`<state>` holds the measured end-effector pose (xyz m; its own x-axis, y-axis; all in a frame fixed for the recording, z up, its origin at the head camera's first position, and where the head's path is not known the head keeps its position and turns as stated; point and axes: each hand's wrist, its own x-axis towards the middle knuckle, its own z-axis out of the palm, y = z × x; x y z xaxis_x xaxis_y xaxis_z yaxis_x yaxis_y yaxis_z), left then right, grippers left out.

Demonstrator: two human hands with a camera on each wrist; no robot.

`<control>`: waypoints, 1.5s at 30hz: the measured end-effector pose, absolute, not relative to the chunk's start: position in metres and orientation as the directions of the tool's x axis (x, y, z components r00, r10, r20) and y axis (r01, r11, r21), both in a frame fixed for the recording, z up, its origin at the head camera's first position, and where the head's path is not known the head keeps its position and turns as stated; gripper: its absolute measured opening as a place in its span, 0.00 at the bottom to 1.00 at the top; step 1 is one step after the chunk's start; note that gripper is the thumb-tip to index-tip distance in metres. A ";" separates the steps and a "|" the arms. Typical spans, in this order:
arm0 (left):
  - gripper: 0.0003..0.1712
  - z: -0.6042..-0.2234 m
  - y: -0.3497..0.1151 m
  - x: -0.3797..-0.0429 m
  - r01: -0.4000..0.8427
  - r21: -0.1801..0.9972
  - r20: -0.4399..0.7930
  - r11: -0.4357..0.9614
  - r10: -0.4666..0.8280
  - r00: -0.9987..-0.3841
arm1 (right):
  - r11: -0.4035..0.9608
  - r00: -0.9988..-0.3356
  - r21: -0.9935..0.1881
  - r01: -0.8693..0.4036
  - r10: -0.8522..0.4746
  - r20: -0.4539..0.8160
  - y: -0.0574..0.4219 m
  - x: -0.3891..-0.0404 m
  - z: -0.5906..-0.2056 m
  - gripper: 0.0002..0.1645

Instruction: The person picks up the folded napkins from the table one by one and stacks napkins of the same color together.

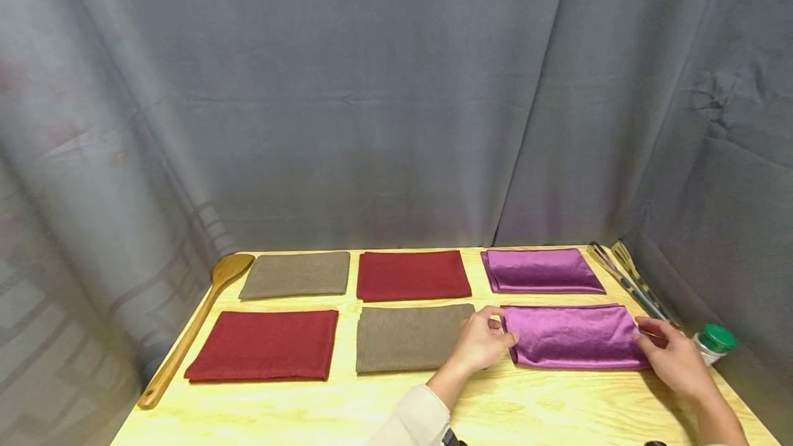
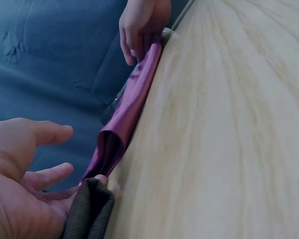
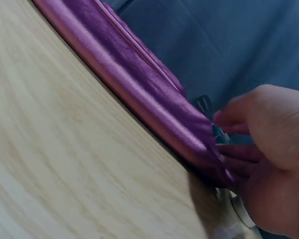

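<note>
Near purple cloth (image 1: pixel 570 336): folded flat on the wooden table (image 1: pixel 279 411), front row, rightmost. I have the left hand (image 1: pixel 480 343) at its left edge, thumb and fingers spread well apart, gripping nothing; the fingers also lie by the grey-brown cloth (image 1: pixel 409 339). I read the right hand (image 1: pixel 678 360) as loosely parted at the opposite edge, touching but not grasping; some fingertips are hidden from me. Second purple cloth (image 1: pixel 542 270) lies just behind; green-lidded container (image 1: pixel 716 340) sits beside the right hand.

Wooden table (image 1: pixel 279 411), six folded cloths (image 1: pixel 414 275), wooden spoon (image 1: pixel 192 329); utensils (image 1: pixel 627 284), green-lidded container (image 1: pixel 716 340)
</note>
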<state>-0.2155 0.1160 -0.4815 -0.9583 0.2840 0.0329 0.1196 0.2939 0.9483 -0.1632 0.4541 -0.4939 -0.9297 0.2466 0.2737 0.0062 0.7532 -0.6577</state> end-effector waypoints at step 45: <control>0.23 -0.478 0.148 -0.210 0.104 0.979 0.037 0.178 0.342 -0.939 | 0.558 -0.932 -0.829 -0.034 0.281 0.227 0.445 -0.155 -0.499 0.18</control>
<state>-0.2101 0.1476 -0.4783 -0.9388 0.3423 0.0372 0.1036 0.1775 0.9787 -0.1555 0.4448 -0.4991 -0.9323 0.2813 0.2275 -0.0341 0.5576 -0.8294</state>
